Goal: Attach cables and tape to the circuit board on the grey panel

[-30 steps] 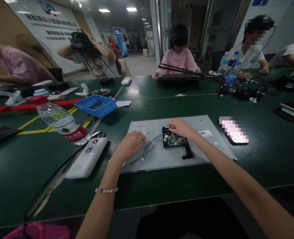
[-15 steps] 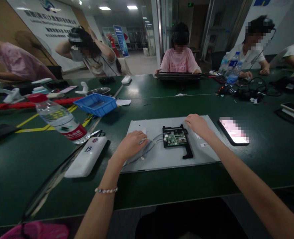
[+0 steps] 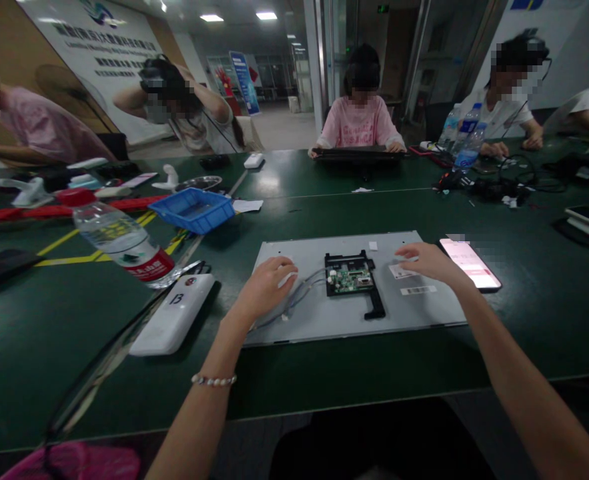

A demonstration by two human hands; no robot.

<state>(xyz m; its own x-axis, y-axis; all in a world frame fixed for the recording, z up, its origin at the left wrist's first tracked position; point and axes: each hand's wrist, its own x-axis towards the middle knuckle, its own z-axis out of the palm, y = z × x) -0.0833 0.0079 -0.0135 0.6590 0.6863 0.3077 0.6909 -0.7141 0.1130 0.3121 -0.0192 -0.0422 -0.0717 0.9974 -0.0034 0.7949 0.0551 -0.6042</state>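
Note:
A flat grey metal panel (image 3: 319, 320) lies on the green table in front of me. On its middle sits a green circuit board (image 3: 353, 279) in a black plastic bracket (image 3: 374, 305), with thin grey cables (image 3: 299, 293) running left from it. My left hand (image 3: 269, 287) is over the panel's left part, by the cables, fingers loosely bent and apart with nothing seen in them. Above the panel's right part, near a white label (image 3: 402, 271), my right hand (image 3: 427, 262) is open and holds nothing. Its fingers point left toward the bracket.
Right of the panel lies a lit phone (image 3: 474, 263). To the left are a white power bank (image 3: 172, 317), a tilted water bottle (image 3: 124, 243) and a blue plastic tray (image 3: 193, 217). Other people sit around the table; one opposite holds a dark flat panel (image 3: 359, 155).
My right hand has moved right and a little toward me, away from the bracket's upper corner, uncovering a small white square and labels. My left hand has shifted only slightly.

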